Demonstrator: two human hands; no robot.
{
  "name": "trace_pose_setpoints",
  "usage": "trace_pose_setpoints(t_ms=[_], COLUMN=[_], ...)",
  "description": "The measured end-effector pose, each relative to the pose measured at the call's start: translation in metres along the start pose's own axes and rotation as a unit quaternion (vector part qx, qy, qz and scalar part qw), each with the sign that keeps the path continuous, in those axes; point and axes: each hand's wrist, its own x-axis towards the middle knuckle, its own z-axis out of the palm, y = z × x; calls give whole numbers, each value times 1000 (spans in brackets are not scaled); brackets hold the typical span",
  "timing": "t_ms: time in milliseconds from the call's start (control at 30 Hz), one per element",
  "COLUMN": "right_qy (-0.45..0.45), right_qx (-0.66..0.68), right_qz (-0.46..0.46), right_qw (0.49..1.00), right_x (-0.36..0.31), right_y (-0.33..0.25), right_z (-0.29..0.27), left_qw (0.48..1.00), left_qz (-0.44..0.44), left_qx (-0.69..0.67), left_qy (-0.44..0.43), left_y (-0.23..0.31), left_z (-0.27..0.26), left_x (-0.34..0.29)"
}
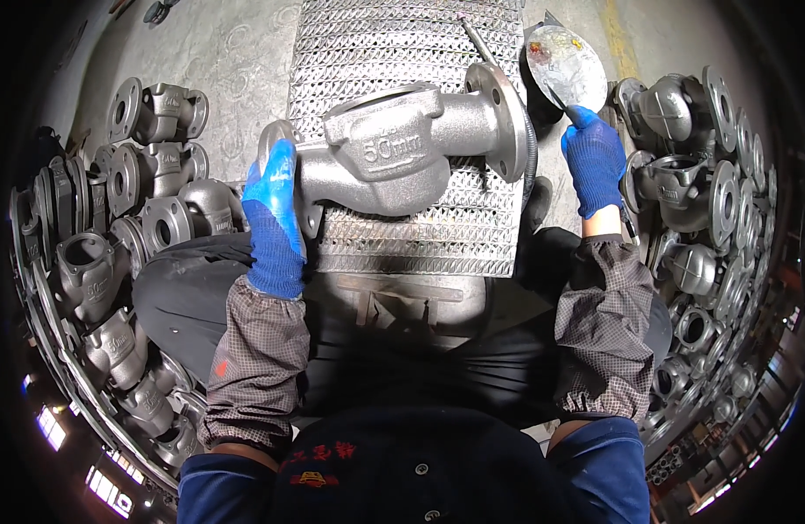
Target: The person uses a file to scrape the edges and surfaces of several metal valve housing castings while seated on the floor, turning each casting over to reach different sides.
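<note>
A silver-grey cast valve body (389,153) with a flange at each end and an open top lies on the metal mesh mat (368,249). My left hand (276,201), in a blue coated glove, is closed on its left flange. My right hand (593,162), gloved in blue too, grips a thin stick-like tool (555,98). The tool's dark tip meets the round metal plate (573,63), which bears red and yellow smears; its rear end shows below my wrist. Whether the tool is a brush or a scraper I cannot tell.
Similar flanged castings crowd both sides, stacked at the left (162,166) and the right (673,188). A metal rod (477,37) lies at the mat's far right, behind the valve body. My bent knees flank the mat's near edge.
</note>
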Motion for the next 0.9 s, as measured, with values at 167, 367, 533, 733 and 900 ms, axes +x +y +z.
trace_pose_setpoints(t_ms=[167, 367, 533, 733, 900], right_qy=[-6, -43, -32, -126, -62], right_qx=[26, 39, 87, 282, 243], right_qz=[2, 37, 31, 153, 86], right_qw=[1000, 998, 995, 939, 964], right_x=[-1, 0, 3, 5, 6], right_y=[-6, -6, -3, -5, 13], right_z=[-6, -10, -1, -17, 0], left_qw=[1000, 998, 999, 997, 997], left_qz=[-2, -34, 40, 67, 68], left_qx=[-10, -57, -29, 18, 36], left_qy=[-14, 17, -7, -13, -19], left_y=[-8, 1, -2, -7, -3], left_z=[-8, 5, 1, -2, -5], left_x=[2, 0, -2, 3, 2])
